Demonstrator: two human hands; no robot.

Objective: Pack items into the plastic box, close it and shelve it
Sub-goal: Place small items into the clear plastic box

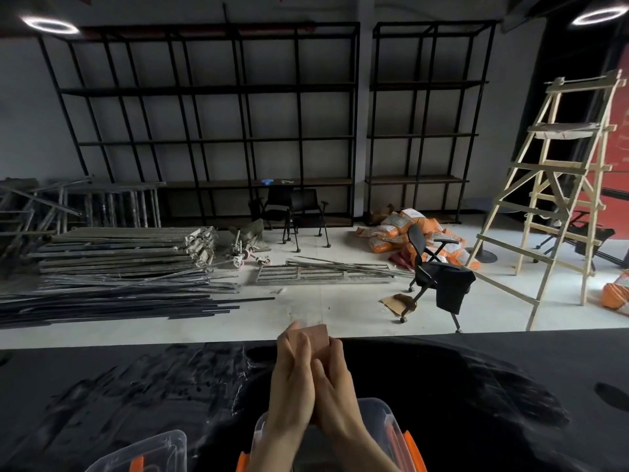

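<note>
Packing step: our left hand and right hand are pressed together around a flat reddish-brown block, its top edge showing above the fingertips, held over the black table just beyond the open clear plastic box with orange latches. A second clear piece with an orange clip, perhaps the lid, lies left of the box. We judge the next move calls for drawing the block back and lowering it into the box; the black shelving stands far beyond it
</note>
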